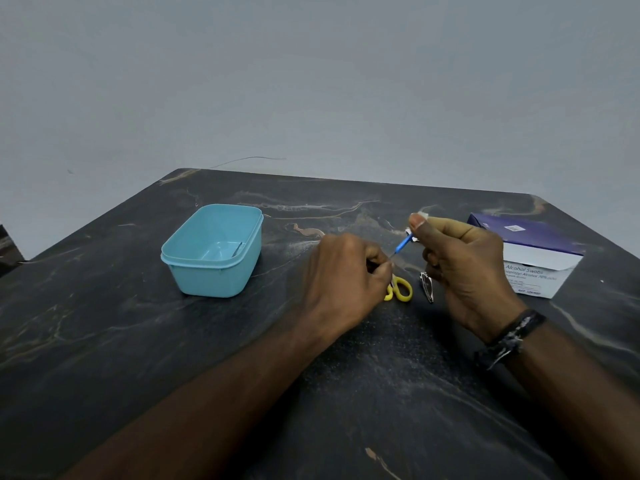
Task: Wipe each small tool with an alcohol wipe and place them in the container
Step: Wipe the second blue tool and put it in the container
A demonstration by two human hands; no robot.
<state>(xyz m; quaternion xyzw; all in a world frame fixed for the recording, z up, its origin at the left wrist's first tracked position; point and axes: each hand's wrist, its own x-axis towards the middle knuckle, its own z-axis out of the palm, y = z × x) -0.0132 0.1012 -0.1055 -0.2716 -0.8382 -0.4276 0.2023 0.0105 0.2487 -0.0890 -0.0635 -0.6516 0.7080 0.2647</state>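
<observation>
A small blue-handled tool (401, 245) spans between my two hands above the table. My left hand (346, 271) pinches its thin metal end. My right hand (460, 258) is closed around a white alcohol wipe (422, 215) wrapped on the blue end. Yellow-handled scissors (401, 289) lie on the table, half hidden under my left hand. A metal nail clipper (426, 285) lies just left of my right hand. The light blue container (180, 251) stands open to the left with a thin metal tool (238, 250) inside it.
A purple and white box of alcohol swabs (533, 261) sits open at the right, behind my right hand. The dark marbled table (138, 341) ends at a grey wall at the back. A dark object (8, 247) shows at the left edge.
</observation>
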